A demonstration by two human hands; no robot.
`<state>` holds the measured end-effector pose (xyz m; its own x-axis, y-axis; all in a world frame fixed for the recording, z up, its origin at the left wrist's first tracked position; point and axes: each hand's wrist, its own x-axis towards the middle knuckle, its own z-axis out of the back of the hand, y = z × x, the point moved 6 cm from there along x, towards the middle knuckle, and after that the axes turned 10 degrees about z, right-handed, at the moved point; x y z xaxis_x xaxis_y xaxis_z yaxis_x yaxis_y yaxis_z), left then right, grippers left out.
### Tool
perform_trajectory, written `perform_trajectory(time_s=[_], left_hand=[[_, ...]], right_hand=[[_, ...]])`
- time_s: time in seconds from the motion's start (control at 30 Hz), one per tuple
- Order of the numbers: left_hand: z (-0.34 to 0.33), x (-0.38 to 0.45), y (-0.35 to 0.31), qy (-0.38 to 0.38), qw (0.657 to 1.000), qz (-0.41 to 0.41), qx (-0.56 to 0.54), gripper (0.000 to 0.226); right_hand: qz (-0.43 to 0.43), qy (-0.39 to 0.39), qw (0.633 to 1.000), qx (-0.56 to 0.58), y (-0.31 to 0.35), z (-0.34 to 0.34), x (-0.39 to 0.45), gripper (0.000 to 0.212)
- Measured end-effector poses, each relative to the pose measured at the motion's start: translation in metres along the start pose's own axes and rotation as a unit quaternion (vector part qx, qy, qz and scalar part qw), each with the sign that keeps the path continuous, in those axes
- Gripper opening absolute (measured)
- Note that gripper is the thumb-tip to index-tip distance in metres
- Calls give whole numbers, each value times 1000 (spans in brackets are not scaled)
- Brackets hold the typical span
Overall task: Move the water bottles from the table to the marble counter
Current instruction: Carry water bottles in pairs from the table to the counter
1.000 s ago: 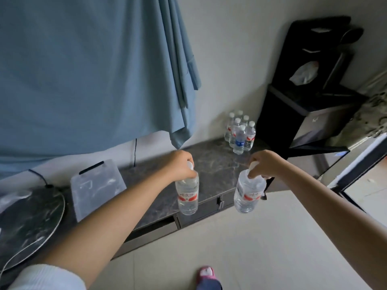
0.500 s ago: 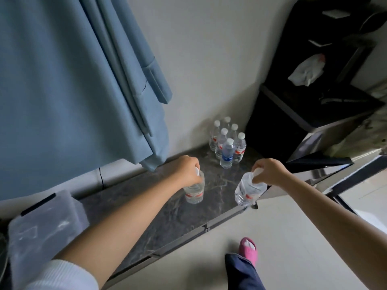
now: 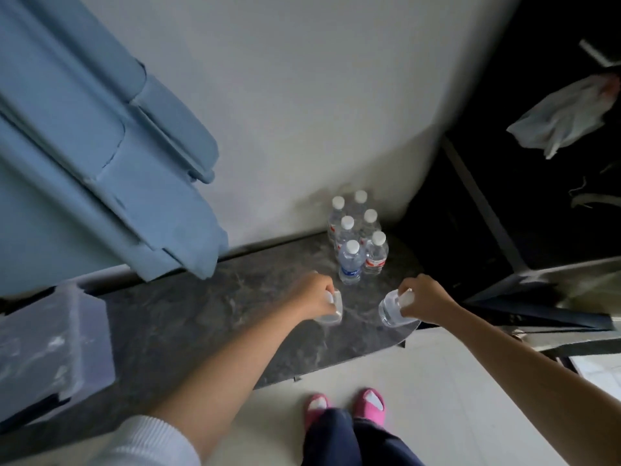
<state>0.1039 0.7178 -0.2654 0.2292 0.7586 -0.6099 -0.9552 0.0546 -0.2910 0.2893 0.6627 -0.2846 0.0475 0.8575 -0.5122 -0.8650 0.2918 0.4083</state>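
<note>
My left hand (image 3: pixel 314 295) grips a clear water bottle (image 3: pixel 332 311) by its white cap, low over the dark marble counter (image 3: pixel 208 314). My right hand (image 3: pixel 425 301) grips a second clear bottle (image 3: pixel 389 309) at its neck, tilted, near the counter's rounded right end. Whether either bottle touches the marble I cannot tell. Just behind them, several capped water bottles (image 3: pixel 358 240) stand in a cluster against the wall, the nearest one with a blue label (image 3: pixel 350 265).
A blue curtain (image 3: pixel 100 146) hangs over the counter's left part. A translucent plastic box (image 3: pixel 50 344) sits on the counter at far left. A black cabinet (image 3: pixel 537 163) with a white bag (image 3: pixel 568 119) stands at right. My pink slippers (image 3: pixel 346 403) are on pale floor.
I have stepped closer and the view tilted down. Both hands have lowered their bottles toward the marble in front of the cluster.
</note>
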Motion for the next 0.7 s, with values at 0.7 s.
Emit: perform_trajectory(time_s=[0.7], left_hand=[[-70, 126, -63, 29, 998, 13, -62, 32]], right_hand=[[-8, 116, 992, -40, -49, -15, 116, 47]])
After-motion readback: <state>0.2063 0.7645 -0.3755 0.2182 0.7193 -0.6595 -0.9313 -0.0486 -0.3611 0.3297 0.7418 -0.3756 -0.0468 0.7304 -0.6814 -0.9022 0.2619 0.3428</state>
